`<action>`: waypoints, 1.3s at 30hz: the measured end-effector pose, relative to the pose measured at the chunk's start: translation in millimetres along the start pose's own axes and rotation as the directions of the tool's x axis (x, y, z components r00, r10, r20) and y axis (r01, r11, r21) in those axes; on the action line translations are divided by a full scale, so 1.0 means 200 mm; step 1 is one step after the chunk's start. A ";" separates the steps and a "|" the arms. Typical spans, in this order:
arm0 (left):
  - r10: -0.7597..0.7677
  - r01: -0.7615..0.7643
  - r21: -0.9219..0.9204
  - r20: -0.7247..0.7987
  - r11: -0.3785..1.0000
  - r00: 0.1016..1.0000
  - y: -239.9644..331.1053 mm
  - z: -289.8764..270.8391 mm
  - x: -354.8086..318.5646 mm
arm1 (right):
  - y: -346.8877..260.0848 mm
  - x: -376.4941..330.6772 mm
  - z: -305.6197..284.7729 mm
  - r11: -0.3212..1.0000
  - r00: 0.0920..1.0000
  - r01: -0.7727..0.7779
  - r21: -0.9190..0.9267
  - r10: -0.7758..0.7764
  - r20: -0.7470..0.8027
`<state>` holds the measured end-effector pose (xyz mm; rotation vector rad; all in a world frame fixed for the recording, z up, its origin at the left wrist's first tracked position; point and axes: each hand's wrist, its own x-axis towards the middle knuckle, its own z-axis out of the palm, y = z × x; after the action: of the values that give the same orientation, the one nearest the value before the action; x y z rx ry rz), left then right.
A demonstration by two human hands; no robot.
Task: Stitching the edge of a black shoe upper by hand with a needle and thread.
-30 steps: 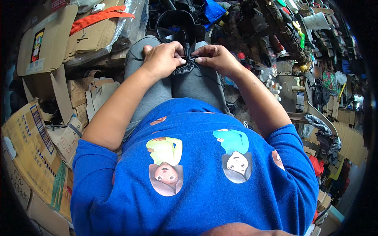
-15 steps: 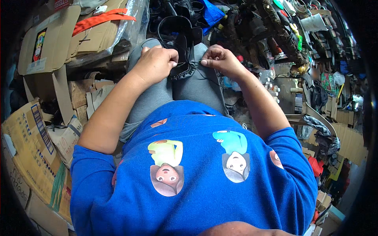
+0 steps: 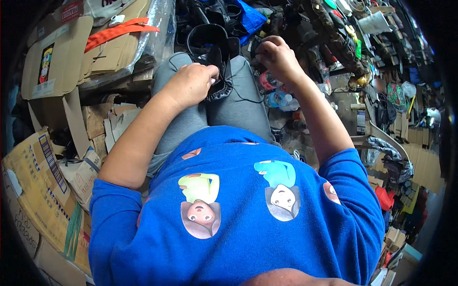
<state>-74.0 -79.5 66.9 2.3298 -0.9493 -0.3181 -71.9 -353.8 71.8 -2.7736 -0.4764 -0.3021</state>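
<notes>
A black boot (image 3: 208, 34) rests between my knees, its wide opening away from me and its puckered toe end towards my lap. My left hand (image 3: 193, 85) is closed at the boot's left side, thumb and finger pinched on a black lace that my fingers mostly hide. A loose black lace (image 3: 248, 100) trails from the boot over my right thigh. My right hand (image 3: 277, 58) is raised to the right of the boot, clear of it, with its fingers curled together. What those fingertips hold, if anything, is too small to make out.
Flattened cardboard boxes (image 3: 62, 52) with an orange strap (image 3: 119, 32) are stacked at my left. A blue plastic sheet (image 3: 250, 20) lies beyond the boot. Clear plastic bottles (image 3: 282, 100) stand by my right knee. Crowded shelves (image 3: 391, 52) fill the far right.
My right hand has moved from the lace at the boot's edge up and to the right. My left hand has shifted slightly, still closed at the boot.
</notes>
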 end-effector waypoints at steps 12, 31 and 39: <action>0.192 -0.161 0.273 -0.090 0.948 0.977 -0.05 -0.01 -0.13 | -0.33 0.04 -0.03 0.874 0.812 0.484 -0.045 -0.430 0.395; 0.250 -0.127 -0.934 -0.042 0.334 0.967 0.32 -0.19 -0.22 | -0.47 0.10 -0.09 -0.025 0.900 -0.361 0.932 -0.272 0.341; -0.321 0.390 0.108 -0.393 0.914 0.862 -0.44 -0.36 -0.90 | 0.28 -0.32 -0.25 0.977 0.865 -0.198 0.079 0.136 0.482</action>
<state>-122.3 127.7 69.5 2.6089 -0.3707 0.0723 -119.4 -438.6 86.4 -2.7238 -0.3421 0.4499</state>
